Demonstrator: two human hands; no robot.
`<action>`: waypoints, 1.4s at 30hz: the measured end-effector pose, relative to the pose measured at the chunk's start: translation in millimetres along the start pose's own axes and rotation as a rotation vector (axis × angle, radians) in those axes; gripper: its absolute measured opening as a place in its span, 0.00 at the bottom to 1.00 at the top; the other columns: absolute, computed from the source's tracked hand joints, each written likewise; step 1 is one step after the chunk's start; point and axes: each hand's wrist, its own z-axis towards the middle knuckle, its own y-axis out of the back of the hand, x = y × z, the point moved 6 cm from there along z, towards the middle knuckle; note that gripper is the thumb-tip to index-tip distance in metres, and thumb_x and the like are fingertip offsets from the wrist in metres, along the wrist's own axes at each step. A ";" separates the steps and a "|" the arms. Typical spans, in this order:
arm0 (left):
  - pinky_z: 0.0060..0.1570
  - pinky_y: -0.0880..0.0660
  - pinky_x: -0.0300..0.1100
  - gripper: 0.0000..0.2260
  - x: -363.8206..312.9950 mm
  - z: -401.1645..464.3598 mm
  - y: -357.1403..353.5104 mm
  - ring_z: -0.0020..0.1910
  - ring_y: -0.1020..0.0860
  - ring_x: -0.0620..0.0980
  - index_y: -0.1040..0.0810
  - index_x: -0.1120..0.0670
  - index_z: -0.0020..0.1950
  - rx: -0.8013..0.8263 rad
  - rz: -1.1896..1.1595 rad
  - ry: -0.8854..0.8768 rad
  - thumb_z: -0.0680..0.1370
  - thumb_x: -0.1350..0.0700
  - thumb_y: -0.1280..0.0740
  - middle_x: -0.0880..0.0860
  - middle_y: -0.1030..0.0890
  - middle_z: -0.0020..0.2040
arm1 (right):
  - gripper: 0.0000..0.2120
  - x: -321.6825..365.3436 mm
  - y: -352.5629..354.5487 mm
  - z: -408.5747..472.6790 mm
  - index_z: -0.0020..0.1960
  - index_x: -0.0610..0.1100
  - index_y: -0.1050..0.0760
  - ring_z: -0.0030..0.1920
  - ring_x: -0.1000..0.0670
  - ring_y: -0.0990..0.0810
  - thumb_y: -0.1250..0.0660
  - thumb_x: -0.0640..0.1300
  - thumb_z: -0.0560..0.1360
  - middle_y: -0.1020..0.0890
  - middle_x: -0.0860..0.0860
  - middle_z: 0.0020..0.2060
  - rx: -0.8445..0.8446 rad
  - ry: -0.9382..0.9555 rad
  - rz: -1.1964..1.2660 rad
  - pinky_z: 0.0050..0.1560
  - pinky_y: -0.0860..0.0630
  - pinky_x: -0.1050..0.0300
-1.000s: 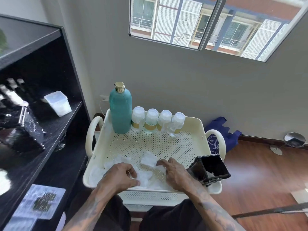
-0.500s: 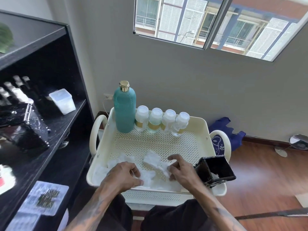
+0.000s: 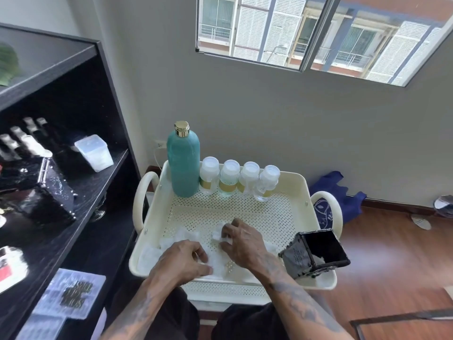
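Several white cotton pads (image 3: 181,238) lie along the near edge of a cream perforated cart tray (image 3: 245,212). My left hand (image 3: 182,261) rests on the pile with its fingers curled over some pads. My right hand (image 3: 241,241) pinches one white pad (image 3: 220,233) at its fingertips. A black square box (image 3: 316,252) stands tilted at the tray's near right corner, with a bit of white inside. At the back of the tray a tall teal bottle (image 3: 183,163) stands beside a row of several small clear bottles (image 3: 240,180) with white caps.
A black shelf unit (image 3: 81,192) stands on the left with a clear plastic box (image 3: 94,152), dark bottles and a black case on it. A blue bag (image 3: 335,192) lies on the wooden floor behind the cart's right handle. A window is above.
My right hand has moved left and away from the black box and now pinches a pad. My left hand has stayed on the pile. The view has shifted slightly.
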 end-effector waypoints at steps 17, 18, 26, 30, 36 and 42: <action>0.34 0.30 0.37 0.15 1.1 1.4 -0.6 0.37 0.22 0.40 0.19 0.45 0.40 -0.005 0.001 -0.005 0.60 0.40 0.22 0.45 0.20 0.39 | 0.13 -27.0 6.4 7.4 0.55 0.38 0.22 0.46 0.40 0.17 0.43 0.42 0.81 0.16 0.40 0.48 0.054 -0.322 0.416 0.48 0.18 0.46; 0.34 0.30 0.36 0.15 1.2 1.4 -0.6 0.37 0.22 0.40 0.19 0.45 0.40 -0.006 0.001 -0.003 0.60 0.40 0.22 0.45 0.20 0.39 | 0.13 -27.6 9.2 4.0 0.55 0.37 0.25 0.44 0.40 0.17 0.45 0.43 0.81 0.17 0.38 0.47 0.016 -0.333 0.418 0.43 0.19 0.49; 0.34 0.30 0.36 0.14 0.2 -0.3 0.5 0.38 0.22 0.39 0.19 0.44 0.39 -0.010 0.016 -0.009 0.60 0.40 0.22 0.44 0.19 0.39 | 0.11 -30.4 23.4 -21.7 0.61 0.46 0.29 0.40 0.46 0.16 0.38 0.38 0.79 0.20 0.41 0.50 -0.009 -0.342 0.901 0.39 0.18 0.56; 0.34 0.29 0.37 0.15 -1.2 -1.6 1.1 0.38 0.21 0.39 0.18 0.45 0.39 -0.011 0.014 -0.006 0.59 0.40 0.22 0.43 0.19 0.38 | 0.07 -33.4 29.5 -33.2 0.52 0.39 0.25 0.41 0.45 0.18 0.31 0.35 0.74 0.21 0.43 0.43 0.041 -0.337 1.117 0.50 0.17 0.45; 0.34 0.29 0.36 0.14 -2.9 -2.4 1.9 0.39 0.21 0.39 0.18 0.45 0.39 -0.008 0.027 -0.019 0.60 0.40 0.22 0.43 0.18 0.39 | 0.09 -26.1 54.3 -48.8 0.49 0.46 0.24 0.37 0.55 0.17 0.29 0.49 0.74 0.17 0.50 0.43 -0.002 -0.286 0.948 0.38 0.22 0.60; 0.33 0.30 0.34 0.13 0.5 0.3 0.7 0.39 0.21 0.38 0.18 0.44 0.38 -0.004 0.046 -0.027 0.60 0.40 0.22 0.43 0.18 0.39 | 0.11 -26.6 114.0 -78.1 0.58 0.50 0.20 0.36 0.61 0.22 0.36 0.51 0.79 0.19 0.50 0.46 -0.140 -0.174 0.884 0.33 0.28 0.70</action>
